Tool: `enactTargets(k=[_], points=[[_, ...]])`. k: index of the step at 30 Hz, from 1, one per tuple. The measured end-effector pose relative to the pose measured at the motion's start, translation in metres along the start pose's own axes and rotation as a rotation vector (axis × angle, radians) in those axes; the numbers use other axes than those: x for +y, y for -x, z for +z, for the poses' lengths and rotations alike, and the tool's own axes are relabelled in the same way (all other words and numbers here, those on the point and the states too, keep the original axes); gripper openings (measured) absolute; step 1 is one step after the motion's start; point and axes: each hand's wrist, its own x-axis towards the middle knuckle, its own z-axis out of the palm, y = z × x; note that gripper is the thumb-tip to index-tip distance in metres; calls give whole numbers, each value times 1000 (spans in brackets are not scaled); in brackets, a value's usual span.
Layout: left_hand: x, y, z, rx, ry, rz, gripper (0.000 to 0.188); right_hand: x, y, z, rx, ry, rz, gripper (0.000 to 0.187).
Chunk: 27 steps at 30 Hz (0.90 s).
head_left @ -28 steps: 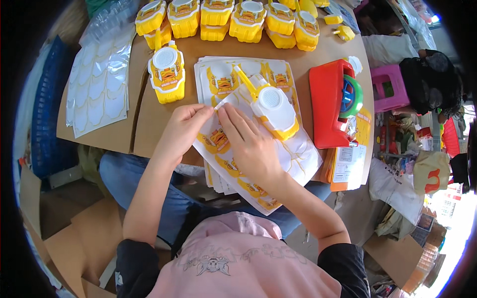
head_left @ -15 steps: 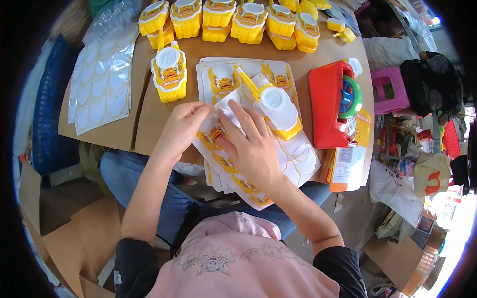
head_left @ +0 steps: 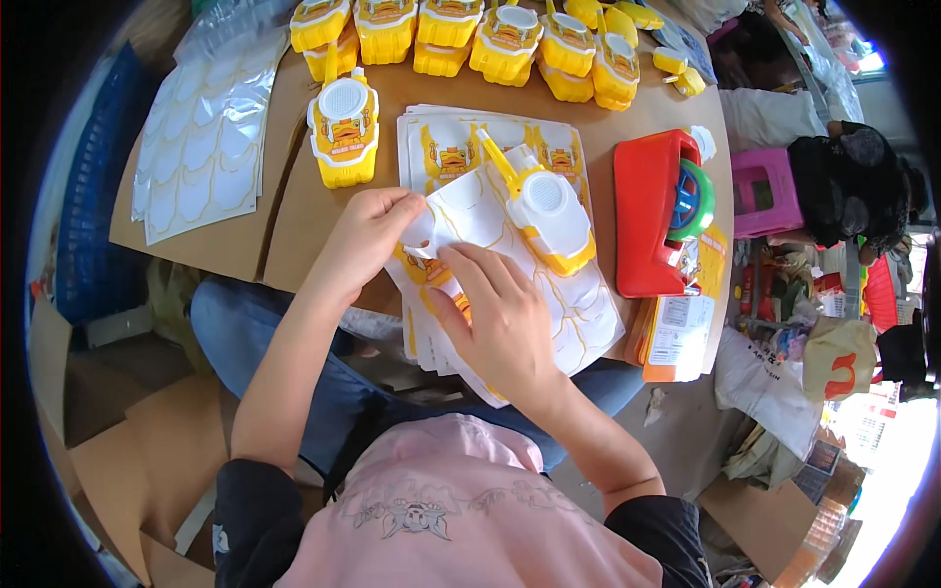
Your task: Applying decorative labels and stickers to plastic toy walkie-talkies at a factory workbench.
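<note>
My left hand [head_left: 371, 235] is closed, thumb and index finger pinching a curled white sticker [head_left: 420, 227] at the left edge of a stack of printed sticker sheets [head_left: 431, 132]. Fingertips of my right hand [head_left: 495, 309] rest beside the sticker's lower end, the thumb spread away; that hand is open. On the sheets, right of my fingers, lies a yellow-and-white toy walkie-talkie [head_left: 551, 216] with a blank white front under its round grille. Another toy walkie-talkie [head_left: 343, 132], bearing a cartoon sticker, lies farther left on the cardboard tabletop [head_left: 294, 211].
Several yellow toy walkie-talkies [head_left: 505, 44] are lined up along the far side. A red tape dispenser [head_left: 642, 216] with a green-rimmed roll stands at the right, near orange printed cards [head_left: 676, 333]. White cut-out sheets [head_left: 206, 147] lie at the left. A pink stool [head_left: 765, 191] stands beyond the table.
The white sticker in my left hand has come up and curls between my hands. My right fingers have drawn down and back from near the toy. The view has shifted slightly.
</note>
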Motion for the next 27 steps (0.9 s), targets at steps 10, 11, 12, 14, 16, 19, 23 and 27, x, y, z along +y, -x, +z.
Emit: enactTargets(k=[10, 11, 12, 14, 16, 19, 23, 27], points=[[5, 1, -3, -62, -18, -65, 33, -14, -7, 5, -58, -437, 313, 33], [6, 2, -4, -75, -16, -79, 32, -14, -9, 6, -53, -574, 378, 33], [7, 4, -4, -74, -14, -78, 32, -13, -13, 2, -59, -598, 387, 31], [8, 13, -3, 65, 82, 113, 41, 8, -12, 14, -111, -918, 603, 27], [13, 36, -4, -109, 120, 188, 69, 14, -18, 8, -97, -1110, 667, 24], [10, 53, 5, -16, 139, 175, 86, 19, -19, 11, -86, -1168, 697, 24], [-14, 46, -1, 106, 34, 185, 81, 17, -24, 3, -76, -1137, 679, 24], [-15, 43, -6, 156, -38, 155, 78, 23, -22, -24, -128, -947, 675, 22]])
